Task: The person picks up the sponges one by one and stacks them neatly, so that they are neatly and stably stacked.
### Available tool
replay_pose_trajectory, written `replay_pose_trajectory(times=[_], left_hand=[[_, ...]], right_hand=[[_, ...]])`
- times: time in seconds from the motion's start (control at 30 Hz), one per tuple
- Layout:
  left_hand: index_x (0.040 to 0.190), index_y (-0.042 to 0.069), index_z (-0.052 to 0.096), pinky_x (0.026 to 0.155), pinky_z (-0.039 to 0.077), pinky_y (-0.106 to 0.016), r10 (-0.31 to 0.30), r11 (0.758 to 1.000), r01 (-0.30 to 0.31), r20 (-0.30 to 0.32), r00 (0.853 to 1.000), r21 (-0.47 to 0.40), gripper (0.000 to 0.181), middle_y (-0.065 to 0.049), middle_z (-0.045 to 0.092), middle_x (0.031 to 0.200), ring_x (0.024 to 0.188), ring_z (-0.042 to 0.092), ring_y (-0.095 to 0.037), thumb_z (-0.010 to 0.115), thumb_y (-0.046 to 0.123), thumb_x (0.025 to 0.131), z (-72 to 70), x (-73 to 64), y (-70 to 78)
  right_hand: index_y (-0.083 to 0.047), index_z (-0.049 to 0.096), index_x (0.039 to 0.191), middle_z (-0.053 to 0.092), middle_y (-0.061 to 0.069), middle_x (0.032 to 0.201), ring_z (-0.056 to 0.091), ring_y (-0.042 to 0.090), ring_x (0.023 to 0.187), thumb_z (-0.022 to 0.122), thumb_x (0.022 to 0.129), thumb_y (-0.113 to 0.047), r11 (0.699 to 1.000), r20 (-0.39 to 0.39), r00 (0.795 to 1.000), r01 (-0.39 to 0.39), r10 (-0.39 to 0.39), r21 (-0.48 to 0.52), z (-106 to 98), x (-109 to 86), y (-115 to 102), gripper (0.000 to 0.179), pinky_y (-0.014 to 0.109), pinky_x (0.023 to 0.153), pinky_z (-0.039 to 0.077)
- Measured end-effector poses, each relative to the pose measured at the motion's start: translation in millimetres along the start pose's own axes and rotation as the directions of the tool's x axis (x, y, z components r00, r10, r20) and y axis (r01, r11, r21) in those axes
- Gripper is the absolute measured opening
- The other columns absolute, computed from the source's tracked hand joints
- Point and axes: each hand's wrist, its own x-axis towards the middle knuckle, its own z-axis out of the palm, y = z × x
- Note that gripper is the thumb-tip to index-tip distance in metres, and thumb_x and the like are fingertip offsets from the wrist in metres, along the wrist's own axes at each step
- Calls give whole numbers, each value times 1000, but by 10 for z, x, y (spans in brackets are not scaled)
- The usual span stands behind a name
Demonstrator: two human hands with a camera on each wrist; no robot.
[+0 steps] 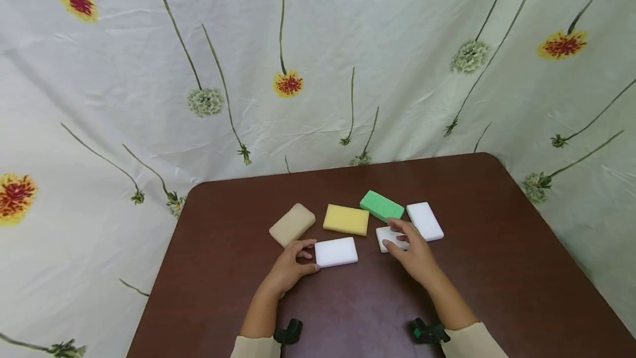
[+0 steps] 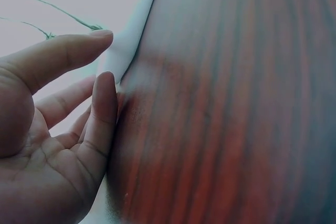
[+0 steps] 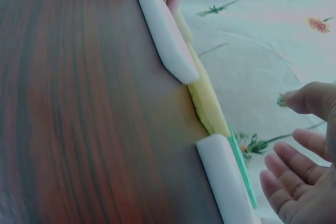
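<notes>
The head view is showing both hands working over pale sponges on a dark wooden table [image 1: 223, 297]. The left hand [image 1: 290, 264] is bracketing the left end of a white sponge [image 1: 336, 252], which is lying flat in front of the yellow sponge [image 1: 346, 220]; the thumb is touching the near corner, but whether the fingers are really pinching I cannot tell. The right hand [image 1: 416, 254] is hovering over a second white sponge [image 1: 387, 235], and in the right wrist view its thumb and fingers are spreading apart, holding nothing. Behind that piece the green sponge [image 1: 381, 205] is lying at a slant, and a third white sponge [image 1: 425, 221] is sitting just beside the right fingers. The beige sponge [image 1: 292, 224] is resting just beyond the left fingers. For neat handling, the left thumb and fingers should probably be pressing evenly on opposite long edges, since a one-sided push would likely be turning the block. The right fingers would do well to be coming straight down over theirs, avoiding the green and third white neighbours, which are leaving little room. A light squeeze is likely serving best, as these blocks are looking soft and may be denting under hard pressure.
</notes>
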Motion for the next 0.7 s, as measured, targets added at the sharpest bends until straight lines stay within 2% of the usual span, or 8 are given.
replay_pose_trajectory(times=[0.13,0.37,0.57,0.7], left_hand=[[139,13,60,82,49,-26,4,1000,-4,16,1000,8,61,-7,57,134,112,57,-22,83,11,82,-2,3,-17],[139,14,60,83,49,-26,3,1000,-3,15,1000,11,61,-7,57,134,114,57,-22,83,11,82,-24,12,-15],[139,13,60,85,49,-29,2,1000,-2,11,1000,8,61,-7,58,134,113,58,-22,82,10,82,-21,21,-11],[139,13,60,85,50,-29,0,1000,0,15,1000,0,61,-7,58,135,113,58,-22,83,10,83,-24,20,-4]], right_hand=[[-2,57,138,63,18,131,59,34,121,74,90,-6,1000,-43,999,-5,5,1,-57,0,34,51,52,99,49],[1,56,138,61,18,132,55,32,124,73,91,-5,999,-107,994,-41,40,-9,-120,12,107,51,39,99,48],[0,55,140,61,20,135,53,33,126,72,92,-7,995,-113,990,-94,90,-36,-172,18,161,51,52,102,46],[0,52,143,59,22,137,52,36,129,71,93,-9,991,-90,988,-128,124,-46,-210,21,198,54,54,104,45]])
